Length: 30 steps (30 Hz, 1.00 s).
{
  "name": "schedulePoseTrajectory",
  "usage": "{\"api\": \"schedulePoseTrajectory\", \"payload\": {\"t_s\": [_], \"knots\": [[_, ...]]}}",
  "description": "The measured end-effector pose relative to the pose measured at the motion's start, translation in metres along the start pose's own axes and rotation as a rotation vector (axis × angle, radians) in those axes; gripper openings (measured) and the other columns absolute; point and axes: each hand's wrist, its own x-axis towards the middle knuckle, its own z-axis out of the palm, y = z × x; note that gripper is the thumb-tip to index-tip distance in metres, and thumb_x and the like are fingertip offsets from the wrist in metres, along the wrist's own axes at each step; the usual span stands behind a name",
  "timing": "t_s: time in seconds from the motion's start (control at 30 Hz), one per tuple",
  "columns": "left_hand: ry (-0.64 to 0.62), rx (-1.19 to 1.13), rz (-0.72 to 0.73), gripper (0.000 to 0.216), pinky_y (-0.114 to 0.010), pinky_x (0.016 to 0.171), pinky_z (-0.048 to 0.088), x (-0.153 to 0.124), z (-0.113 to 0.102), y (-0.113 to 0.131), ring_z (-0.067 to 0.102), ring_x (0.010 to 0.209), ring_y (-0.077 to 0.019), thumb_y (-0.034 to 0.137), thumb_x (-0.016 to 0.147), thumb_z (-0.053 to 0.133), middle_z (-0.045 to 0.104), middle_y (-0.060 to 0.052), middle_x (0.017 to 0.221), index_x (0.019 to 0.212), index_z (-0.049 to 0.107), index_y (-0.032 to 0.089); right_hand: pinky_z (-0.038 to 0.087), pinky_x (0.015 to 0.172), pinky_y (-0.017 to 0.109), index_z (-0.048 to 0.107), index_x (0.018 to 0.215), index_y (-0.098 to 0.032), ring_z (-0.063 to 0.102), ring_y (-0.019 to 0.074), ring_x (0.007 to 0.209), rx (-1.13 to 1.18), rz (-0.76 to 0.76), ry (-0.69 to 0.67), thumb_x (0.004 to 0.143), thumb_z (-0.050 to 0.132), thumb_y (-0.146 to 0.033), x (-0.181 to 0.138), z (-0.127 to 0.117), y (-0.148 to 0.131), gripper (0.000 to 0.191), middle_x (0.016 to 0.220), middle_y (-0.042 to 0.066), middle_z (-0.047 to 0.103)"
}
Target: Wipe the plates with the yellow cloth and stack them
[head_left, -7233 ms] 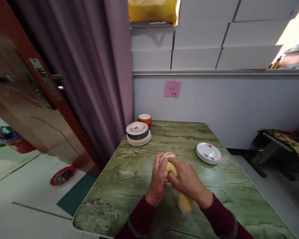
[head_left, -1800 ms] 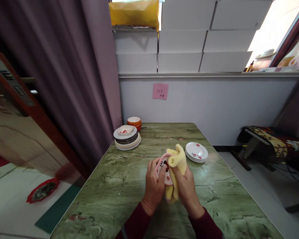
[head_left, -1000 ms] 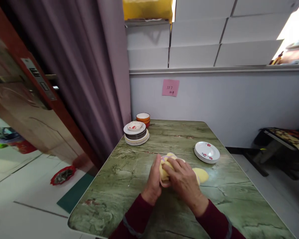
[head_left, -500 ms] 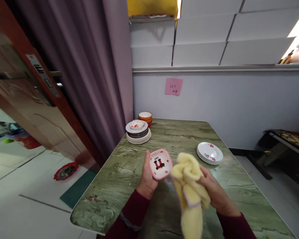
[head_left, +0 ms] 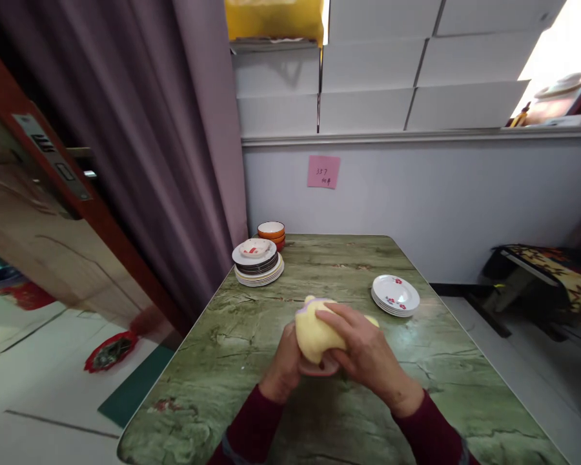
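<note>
My left hand (head_left: 286,363) grips a small pink dish (head_left: 320,367) by its left side, above the near half of the table. Over the dish my right hand (head_left: 365,349) presses a yellow cloth (head_left: 314,329) with a light purple edge, its fingers closed on the bunched fabric. Most of the dish is hidden under the cloth; only its lower rim and a bit of the inside show.
On the green wood-patterned table (head_left: 213,381), a stack of plates (head_left: 259,274) topped by a small dish (head_left: 254,248) stands at the back left, before orange bowls (head_left: 271,230). White flowered plates (head_left: 395,294) are stacked at the right. A purple curtain (head_left: 193,129) hangs on the left.
My right hand has brought the yellow cloth left onto the pink dish, covering its cat picture. The view has shifted slightly to the right.
</note>
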Motion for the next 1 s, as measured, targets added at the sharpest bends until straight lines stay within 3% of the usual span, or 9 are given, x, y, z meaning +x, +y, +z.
{"api": "schedulePoseTrajectory", "payload": {"t_s": [0.1,0.2,0.3,0.4,0.53,0.63,0.8,0.9,1.0], "knots": [[-0.086,0.153,0.077,0.025,-0.030,0.065,0.052,-0.001,0.002,0.001,0.063,0.069,-0.0229,0.040,0.064,0.081,0.074,-0.007,0.077,0.075,0.076,0.018,0.052,0.090,0.042,0.052,0.135,-0.020,0.064,0.0282,0.108,0.032,0.220,0.003,0.067,0.057,-0.008,0.005,0.006,-0.006,0.069,0.122,0.011,0.067],[-0.076,0.231,0.161,0.035,-0.027,0.060,0.048,-0.005,0.006,0.004,0.060,0.062,-0.0178,0.051,0.076,0.070,0.072,-0.005,0.073,0.075,0.075,0.016,0.052,0.084,0.037,0.062,0.120,-0.020,0.065,0.0262,0.099,0.187,0.327,0.130,0.070,0.058,-0.012,0.007,0.015,-0.008,0.051,0.110,0.009,0.070],[-0.058,0.289,0.256,0.042,-0.026,0.066,0.049,-0.014,0.011,0.013,0.063,0.071,-0.0188,0.055,0.086,0.060,0.074,-0.007,0.084,0.090,0.076,0.016,0.054,0.071,0.032,0.064,0.113,-0.017,0.067,0.0231,0.082,0.597,0.530,0.287,0.077,0.066,-0.031,0.005,0.031,-0.012,0.039,0.099,0.008,0.073],[-0.041,0.393,0.406,0.043,-0.031,0.080,0.051,-0.024,0.014,0.020,0.067,0.088,-0.0247,0.053,0.088,0.058,0.076,-0.010,0.102,0.103,0.076,0.017,0.056,0.068,0.033,0.066,0.109,-0.016,0.068,0.0236,0.080,1.004,0.712,0.410,0.075,0.073,-0.049,0.004,0.047,-0.022,0.047,0.097,0.008,0.074],[-0.005,0.438,0.576,0.043,-0.041,0.108,0.038,-0.033,0.013,0.020,0.062,0.113,-0.0317,0.054,0.090,0.054,0.076,-0.010,0.110,0.104,0.078,0.021,0.058,0.078,0.039,0.063,0.118,-0.021,0.070,0.0271,0.091,1.361,0.694,0.421,0.075,0.075,-0.050,0.005,0.054,-0.043,0.053,0.105,0.008,0.074],[-0.057,0.317,0.608,0.049,-0.044,0.114,0.031,-0.035,0.012,0.017,0.054,0.127,-0.0352,0.059,0.088,0.054,0.076,-0.011,0.112,0.104,0.079,0.020,0.058,0.086,0.041,0.062,0.120,-0.023,0.070,0.0283,0.101,1.501,0.650,0.381,0.075,0.075,-0.046,0.005,0.050,-0.053,0.052,0.113,0.009,0.072],[-0.170,0.040,0.488,0.057,-0.041,0.094,0.049,-0.023,0.015,0.008,0.066,0.106,-0.0340,0.065,0.084,0.056,0.075,-0.015,0.108,0.102,0.077,0.015,0.059,0.078,0.037,0.064,0.115,-0.021,0.071,0.0266,0.092,1.362,0.759,0.443,0.072,0.078,-0.042,0.001,0.052,-0.046,0.050,0.107,0.008,0.074],[-0.023,-0.002,0.387,0.052,-0.037,0.093,0.049,-0.014,0.017,-0.001,0.066,0.106,-0.0285,0.062,0.088,0.055,0.072,-0.013,0.115,0.108,0.072,0.017,0.058,0.070,0.035,0.065,0.114,-0.016,0.070,0.0263,0.083,1.081,0.887,0.604,0.069,0.078,-0.044,-0.004,0.057,-0.027,0.054,0.098,0.009,0.075],[0.129,-0.037,0.246,0.050,-0.035,0.091,0.048,-0.014,0.021,-0.010,0.063,0.112,-0.0261,0.064,0.087,0.056,0.071,-0.010,0.115,0.108,0.067,0.020,0.056,0.074,0.036,0.065,0.117,-0.013,0.069,0.0268,0.086,0.643,0.837,0.777,0.070,0.075,-0.043,-0.010,0.056,-0.007,0.056,0.102,0.011,0.075]]}}
